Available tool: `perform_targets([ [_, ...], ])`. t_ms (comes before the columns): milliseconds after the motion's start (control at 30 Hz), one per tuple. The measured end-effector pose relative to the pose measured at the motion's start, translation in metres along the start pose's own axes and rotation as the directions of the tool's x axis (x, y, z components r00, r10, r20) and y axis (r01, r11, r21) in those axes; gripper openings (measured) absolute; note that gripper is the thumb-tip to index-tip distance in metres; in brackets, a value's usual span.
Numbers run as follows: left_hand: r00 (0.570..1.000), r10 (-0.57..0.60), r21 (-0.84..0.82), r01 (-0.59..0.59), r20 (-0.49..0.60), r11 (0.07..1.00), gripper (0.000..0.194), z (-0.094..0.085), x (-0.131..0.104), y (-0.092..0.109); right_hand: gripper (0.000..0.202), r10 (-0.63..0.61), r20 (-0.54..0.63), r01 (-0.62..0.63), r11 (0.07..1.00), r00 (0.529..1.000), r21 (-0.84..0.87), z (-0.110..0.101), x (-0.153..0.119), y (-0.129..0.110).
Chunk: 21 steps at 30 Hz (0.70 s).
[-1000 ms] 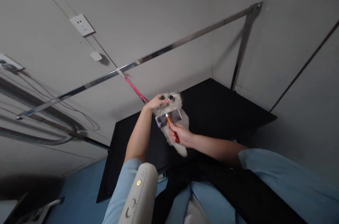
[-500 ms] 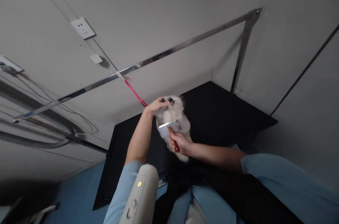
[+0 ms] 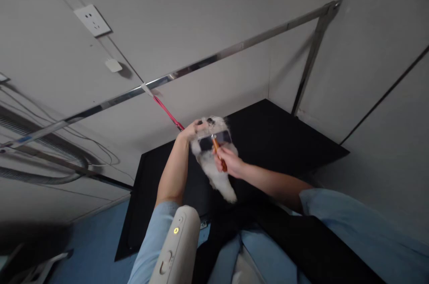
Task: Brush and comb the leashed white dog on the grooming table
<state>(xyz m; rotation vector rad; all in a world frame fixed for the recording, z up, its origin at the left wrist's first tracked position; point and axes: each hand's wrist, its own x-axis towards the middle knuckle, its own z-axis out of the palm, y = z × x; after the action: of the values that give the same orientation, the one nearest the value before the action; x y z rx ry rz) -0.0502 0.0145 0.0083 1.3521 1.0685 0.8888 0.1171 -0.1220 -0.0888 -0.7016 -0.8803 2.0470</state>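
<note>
A small white fluffy dog (image 3: 214, 171) is on the black table (image 3: 268, 141), its head near the pink leash (image 3: 166, 111). My left hand (image 3: 192, 130) grips the dog's muzzle, its fingers bent around the side of the face. In my right hand (image 3: 228, 161) is the wooden handle of a grooming brush (image 3: 215, 142). The brush's wide flat head lies against the fur just below the dog's face. The bristles are hidden from view.
A metal bar (image 3: 201, 63) spans above the table and bears the leash. On the wall are a socket (image 3: 93, 20) and a small white box (image 3: 113, 65). Grey hoses (image 3: 43, 178) run at the left. A pale device (image 3: 177, 243) stands close at the bottom.
My right hand has moved the brush up from the dog's chest to just under its face. The dog's head and my left hand sit slightly further left and higher in view.
</note>
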Motion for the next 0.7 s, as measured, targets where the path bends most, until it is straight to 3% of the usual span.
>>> perform_targets([
  [67,0.999,0.017,0.0,-0.017,-0.029,1.0,0.045,0.0,-0.003,-0.001,0.019,-0.001,-0.047,0.0,1.0,0.999,-0.024,-0.001,0.002,-0.001],
  [167,0.984,0.001,0.033,0.005,-0.176,0.999,0.047,-0.002,-0.007,-0.002,0.022,0.187,0.037,-0.184,0.979,0.982,-0.085,-0.003,-0.001,0.006],
  [233,0.972,0.025,0.055,-0.013,-0.232,0.998,0.047,-0.004,-0.008,-0.002,0.023,0.157,0.095,-0.15,0.985,0.983,-0.08,-0.005,0.001,0.006],
  [333,0.972,0.108,0.102,-0.088,-0.211,0.991,0.047,-0.007,-0.005,-0.004,0.022,-0.076,0.02,0.077,0.996,0.997,-0.052,-0.007,0.012,-0.001],
  [367,0.97,0.129,0.119,-0.106,-0.208,0.987,0.047,-0.008,-0.004,-0.005,0.023,-0.092,-0.013,0.091,0.993,0.996,-0.074,-0.007,0.015,-0.003],
  [500,0.962,0.145,0.144,-0.113,-0.233,0.983,0.047,-0.011,-0.003,-0.01,0.031,0.058,0.031,-0.052,0.984,0.998,-0.172,-0.004,0.019,-0.009],
  [633,0.978,0.148,0.171,-0.123,-0.146,0.978,0.047,-0.012,-0.009,-0.012,0.023,-0.112,0.029,0.116,0.975,0.993,-0.189,0.003,0.016,-0.016],
  [700,0.983,0.152,0.225,-0.126,-0.102,0.966,0.047,-0.013,-0.015,-0.01,0.022,-0.054,0.009,0.054,0.972,0.999,-0.229,0.005,0.011,-0.011],
])
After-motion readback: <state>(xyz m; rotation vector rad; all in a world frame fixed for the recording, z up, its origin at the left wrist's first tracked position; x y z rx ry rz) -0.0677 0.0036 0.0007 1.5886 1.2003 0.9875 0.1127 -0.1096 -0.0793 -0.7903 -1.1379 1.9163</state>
